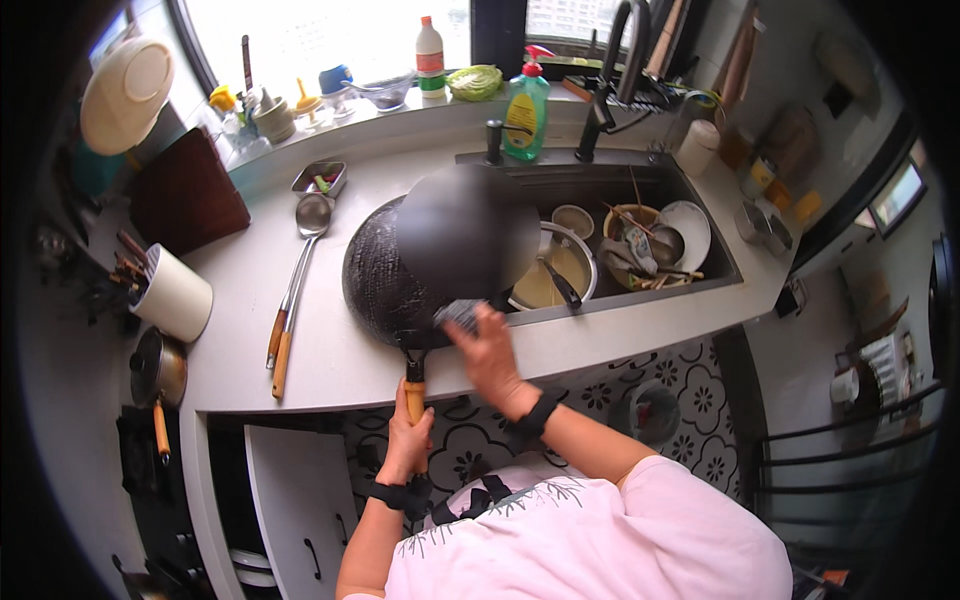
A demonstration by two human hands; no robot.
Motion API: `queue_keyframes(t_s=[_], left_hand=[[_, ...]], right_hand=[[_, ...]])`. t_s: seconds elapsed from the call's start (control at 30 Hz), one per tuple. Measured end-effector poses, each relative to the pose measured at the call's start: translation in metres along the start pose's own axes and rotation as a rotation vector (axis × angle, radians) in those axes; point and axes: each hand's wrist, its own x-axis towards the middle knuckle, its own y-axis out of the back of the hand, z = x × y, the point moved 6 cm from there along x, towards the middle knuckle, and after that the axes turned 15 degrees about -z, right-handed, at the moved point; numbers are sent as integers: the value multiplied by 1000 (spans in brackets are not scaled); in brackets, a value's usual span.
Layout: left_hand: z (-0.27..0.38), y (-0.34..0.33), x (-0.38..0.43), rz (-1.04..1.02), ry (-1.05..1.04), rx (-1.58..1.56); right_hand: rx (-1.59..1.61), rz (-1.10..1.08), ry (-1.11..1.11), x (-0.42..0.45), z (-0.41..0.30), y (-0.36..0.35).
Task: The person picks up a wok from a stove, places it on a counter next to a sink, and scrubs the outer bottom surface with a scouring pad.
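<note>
A black wok (375, 277) lies with its dark, wet-looking outer side up, over the counter and the sink's left edge. My left hand (409, 435) grips its wooden handle (415, 401) at the counter's front edge. My right hand (489, 349) holds a grey scouring pad (460, 316) against the wok's lower right side. A round blurred patch hides the right part of the wok and some of the sink. Just right of it, a pot of cloudy liquid (555, 277) with a black-handled utensil (561, 283) stands in the sink.
The sink (720, 255) also holds a bowl (616, 225) of utensils and scraps and a white plate (688, 229). Behind it stand a green soap bottle (527, 112) and black faucet (592, 124). Left on the counter lie a ladle (313, 217) and a metal dish (320, 180). A cabinet door (296, 502) hangs open below.
</note>
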Motion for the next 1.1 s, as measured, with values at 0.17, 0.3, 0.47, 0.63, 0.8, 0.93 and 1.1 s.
queue_keyframes(t_s=[0.17,0.3,0.47,0.63,0.8,0.93,1.1], left_hand=[[-4,1,-4,-18,6,-52],[2,-3,-5,-30,36,-67],[3,-8,-2,-48,39,-58],[-2,-6,-2,-42,31,-73],[2,-9,-3,-47,26,-87],[4,-10,0,-64,6,-70],[-1,-7,-3,-24,51,-88]], right_hand=[[-81,38,-93,3,3,-1],[180,111,-569,36,108,1],[162,230,-422,-7,56,-29],[331,88,-338,-20,2,-29],[296,208,-410,50,102,-6],[368,120,-482,60,141,-17],[254,41,-336,12,41,-2]])
